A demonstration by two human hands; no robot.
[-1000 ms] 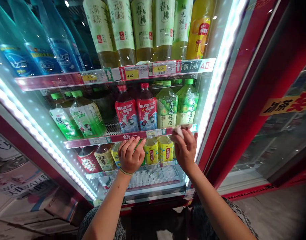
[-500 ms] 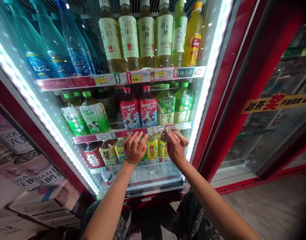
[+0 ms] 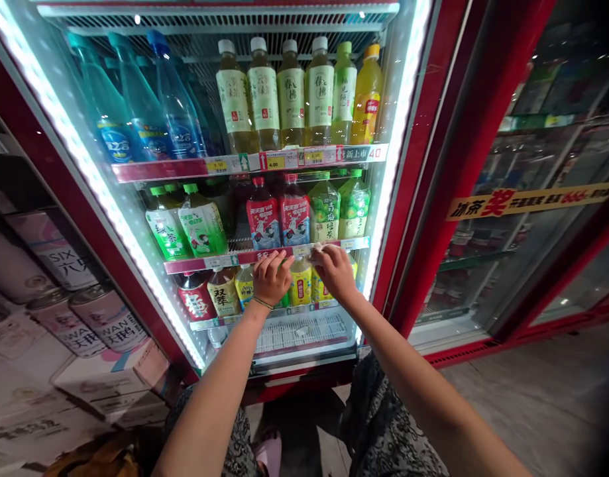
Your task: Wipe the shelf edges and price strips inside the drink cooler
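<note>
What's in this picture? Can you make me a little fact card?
Left hand: fingers at a fridge shelf's front strip, touch unclear
Right hand: pinches a whitish wad at that strip
This shelf: green-capped bottles, two red-capped bottles
Shelf above: blue bottles, white-capped bottles, one orange-capped bottle

A shop, as price tags beneath bottled drinks in a cooler show.

By the right hand, the crumpled pale wad has been shifted leftward along the middle shelf's front edge, from near its right corner, closer to the left hand. The top rack's front edge is brought into view.
</note>
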